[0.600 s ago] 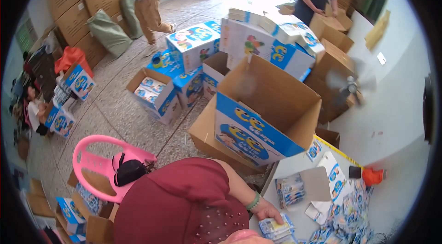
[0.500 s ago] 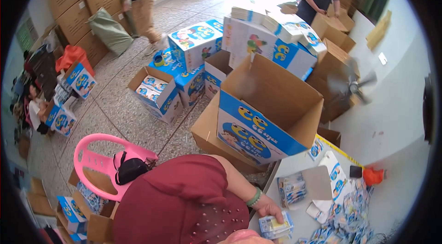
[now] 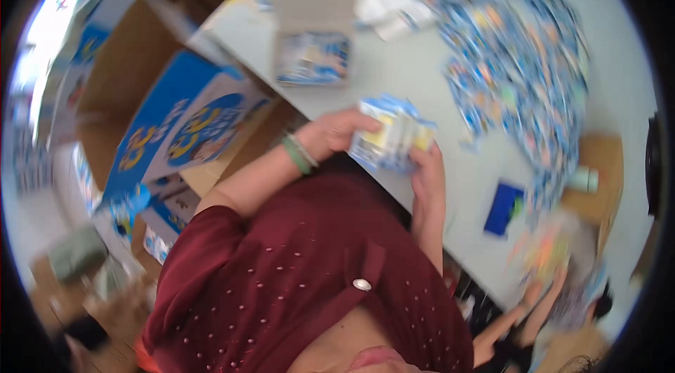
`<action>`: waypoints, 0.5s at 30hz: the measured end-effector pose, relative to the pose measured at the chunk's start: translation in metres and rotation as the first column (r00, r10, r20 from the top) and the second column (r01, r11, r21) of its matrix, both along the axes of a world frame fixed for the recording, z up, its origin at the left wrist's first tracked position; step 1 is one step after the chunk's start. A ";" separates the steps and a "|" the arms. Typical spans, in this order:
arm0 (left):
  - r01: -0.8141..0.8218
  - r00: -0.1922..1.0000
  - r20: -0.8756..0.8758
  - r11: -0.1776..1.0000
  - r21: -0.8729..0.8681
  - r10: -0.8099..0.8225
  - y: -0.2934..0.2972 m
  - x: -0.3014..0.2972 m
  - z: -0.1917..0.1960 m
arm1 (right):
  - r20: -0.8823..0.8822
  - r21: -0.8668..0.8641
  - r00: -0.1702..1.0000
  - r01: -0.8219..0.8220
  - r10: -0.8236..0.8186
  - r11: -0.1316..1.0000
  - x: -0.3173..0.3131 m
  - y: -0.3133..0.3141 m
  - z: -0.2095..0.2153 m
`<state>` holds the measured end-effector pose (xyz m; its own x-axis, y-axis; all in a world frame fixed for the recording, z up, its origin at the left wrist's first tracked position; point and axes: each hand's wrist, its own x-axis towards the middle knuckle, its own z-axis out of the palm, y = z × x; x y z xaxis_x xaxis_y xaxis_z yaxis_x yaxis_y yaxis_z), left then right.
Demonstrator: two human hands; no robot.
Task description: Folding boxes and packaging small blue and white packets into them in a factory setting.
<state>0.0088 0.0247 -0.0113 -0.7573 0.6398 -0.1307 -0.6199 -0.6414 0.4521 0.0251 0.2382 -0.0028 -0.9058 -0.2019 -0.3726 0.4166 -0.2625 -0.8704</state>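
Note:
My left hand, with a green bracelet at the wrist, grips the left side of a stack of small blue-and-white packets. Its thumb lies on top. My right hand holds the stack's lower right side, fingers closed against it. Just beyond my left hand, an open small carton with its lid raised stands on the pale table. Similar packets fill it. To the right of my hands spreads a large loose heap of blue-and-white packets. Blur hides the packets' detail.
A large open blue-and-white box stands left of the table. A dark blue flat object lies on the table's right part. Another person's hands are beside blurred colourful items at lower right, near a brown cardboard box.
My view has swung right, so the table and heap now fill more of it. The packets have come up off the table edge, and my right hand has come into view on them.

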 end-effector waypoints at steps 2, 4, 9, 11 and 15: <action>0.057 0.998 -0.009 0.998 0.002 -0.057 0.002 -0.009 -0.002 | 0.041 -0.059 0.999 0.006 -0.003 0.998 0.001 0.013 -0.004; 0.124 0.992 -0.001 0.992 0.013 -0.124 0.008 -0.016 -0.012 | 0.038 -0.076 0.998 0.044 -0.041 0.996 0.007 0.024 -0.005; 0.109 0.994 0.010 0.984 -0.138 -0.109 0.030 -0.015 0.005 | 0.087 -0.084 0.996 0.041 -0.034 0.996 0.015 0.047 0.001; 0.080 0.996 -0.016 0.954 -0.289 -0.089 0.038 -0.010 0.011 | 0.070 0.070 0.994 0.076 -0.081 0.995 0.017 0.048 0.005; 0.042 0.997 -0.027 0.838 -0.543 -0.068 0.045 -0.005 0.012 | 0.054 0.213 0.995 0.069 -0.082 0.975 0.021 0.050 -0.001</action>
